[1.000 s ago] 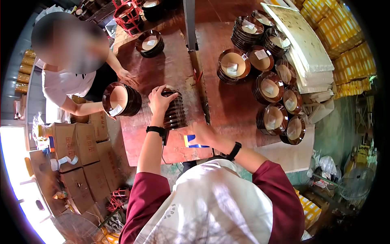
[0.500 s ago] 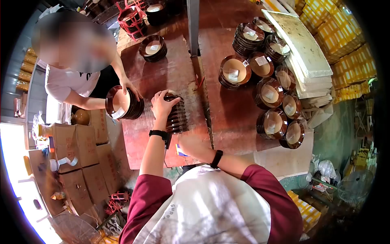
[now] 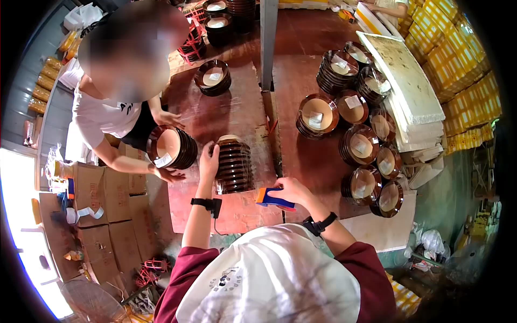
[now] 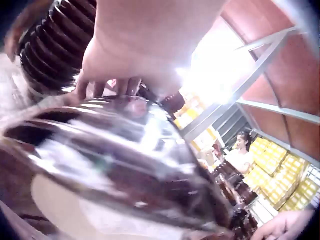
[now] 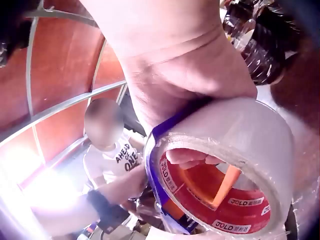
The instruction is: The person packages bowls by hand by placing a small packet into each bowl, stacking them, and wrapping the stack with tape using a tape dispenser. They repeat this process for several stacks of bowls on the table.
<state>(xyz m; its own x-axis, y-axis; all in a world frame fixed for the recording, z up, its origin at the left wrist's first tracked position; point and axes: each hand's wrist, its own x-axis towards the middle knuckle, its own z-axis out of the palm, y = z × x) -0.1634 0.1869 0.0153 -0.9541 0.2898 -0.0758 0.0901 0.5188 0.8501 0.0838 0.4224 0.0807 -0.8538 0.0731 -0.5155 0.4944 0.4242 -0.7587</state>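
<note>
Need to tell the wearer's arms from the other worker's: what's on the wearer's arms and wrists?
Both arms wear maroon sleeves ending near the elbow; forearms are bare. The left wrist has a black band carrying a small black camera box with a cable. The right wrist has a black band.

Stack of bowls [image 3: 233, 166]: dark glossy brown, ribbed banding. Tape dispenser [image 3: 274, 198]: orange body, blue edge; tape roll [image 5: 235, 165] clear, red core with white lettering. Tabletop [image 3: 215, 116]: reddish-brown. Sleeves [image 3: 186, 264]: maroon. Boxes [image 3: 458, 59]: yellow.
</note>
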